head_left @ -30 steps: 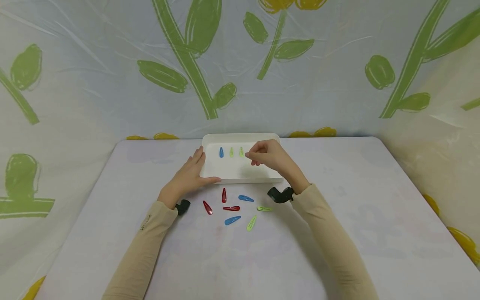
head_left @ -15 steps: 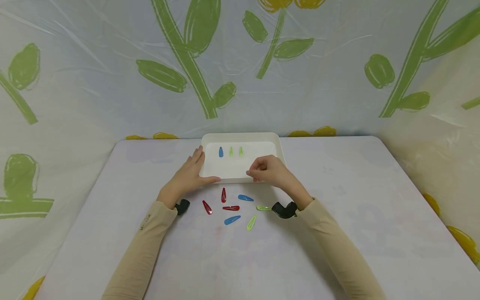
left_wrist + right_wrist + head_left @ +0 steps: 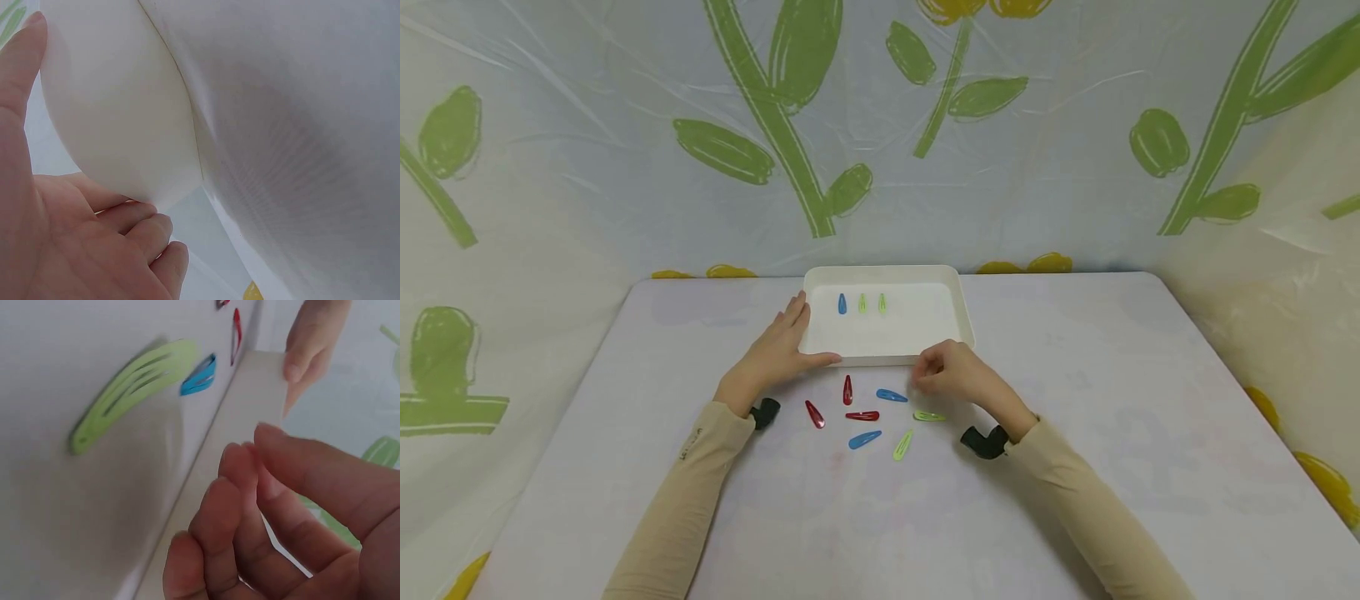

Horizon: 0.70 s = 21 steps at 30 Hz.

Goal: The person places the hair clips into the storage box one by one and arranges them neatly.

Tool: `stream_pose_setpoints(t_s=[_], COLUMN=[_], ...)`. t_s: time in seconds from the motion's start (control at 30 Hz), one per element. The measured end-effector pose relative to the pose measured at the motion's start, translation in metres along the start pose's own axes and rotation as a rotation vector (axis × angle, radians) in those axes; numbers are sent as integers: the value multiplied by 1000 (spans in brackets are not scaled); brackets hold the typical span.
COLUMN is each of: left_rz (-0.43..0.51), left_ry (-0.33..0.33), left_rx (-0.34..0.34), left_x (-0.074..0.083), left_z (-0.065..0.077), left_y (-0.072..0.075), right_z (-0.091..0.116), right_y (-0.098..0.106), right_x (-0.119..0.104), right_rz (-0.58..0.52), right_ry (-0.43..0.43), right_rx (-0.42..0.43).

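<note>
A white tray [image 3: 917, 333] lies at the back of the table, with one blue snap hair clip [image 3: 842, 304] and two green ones in a row inside. My left hand [image 3: 775, 346] holds the tray's near-left corner, thumb on the front rim and fingers along the left side; the left wrist view shows fingertips against its wall [image 3: 119, 94]. My right hand [image 3: 955, 373] hovers by the tray's front edge, fingers loosely bent and holding nothing. Below it lies a green hair clip [image 3: 131, 387], with a blue hair clip [image 3: 200, 376] just beyond.
Loose on the table before the tray are three red hair clips [image 3: 862, 416], two blue ones and two green ones. A patterned sheet [image 3: 1037, 192] hangs behind the table [image 3: 1075, 375]. Black wrist cameras [image 3: 985, 442] sit near the table surface.
My right hand has moved back from over the tray, past its front edge, toward the loose clips. The left hand and the clips stay where they were.
</note>
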<state>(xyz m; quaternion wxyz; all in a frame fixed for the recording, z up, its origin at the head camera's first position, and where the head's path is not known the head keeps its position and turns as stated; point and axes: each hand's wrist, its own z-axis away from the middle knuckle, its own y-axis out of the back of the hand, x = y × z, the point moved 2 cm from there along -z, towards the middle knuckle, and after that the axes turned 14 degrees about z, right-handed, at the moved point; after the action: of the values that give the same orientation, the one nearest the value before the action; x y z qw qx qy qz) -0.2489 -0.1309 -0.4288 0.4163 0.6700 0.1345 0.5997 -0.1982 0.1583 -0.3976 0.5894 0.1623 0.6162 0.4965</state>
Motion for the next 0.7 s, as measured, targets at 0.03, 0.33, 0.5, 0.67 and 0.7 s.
stream_pose_setpoints(t_s=[0.03,0.33,0.5,0.67,0.7], left_rz=[-2,2,6,9,9], left_ry=[1,11,15,17,17], left_rx=[-1,-7,-6,-9,-9], left_x=[0,2,2,1,1], left_z=[0,0,0,-1,-1], left_y=[0,0,1,1,1], right_z=[0,2,1,0,0], right_y=[-1,-6,-7,-9,-10], right_x=[3,16,19,18,18], right_rz=[5,9,15,22,24], right_ry=[1,9,32,42,44], right_rx=[-8,-126,-161,-173,-176])
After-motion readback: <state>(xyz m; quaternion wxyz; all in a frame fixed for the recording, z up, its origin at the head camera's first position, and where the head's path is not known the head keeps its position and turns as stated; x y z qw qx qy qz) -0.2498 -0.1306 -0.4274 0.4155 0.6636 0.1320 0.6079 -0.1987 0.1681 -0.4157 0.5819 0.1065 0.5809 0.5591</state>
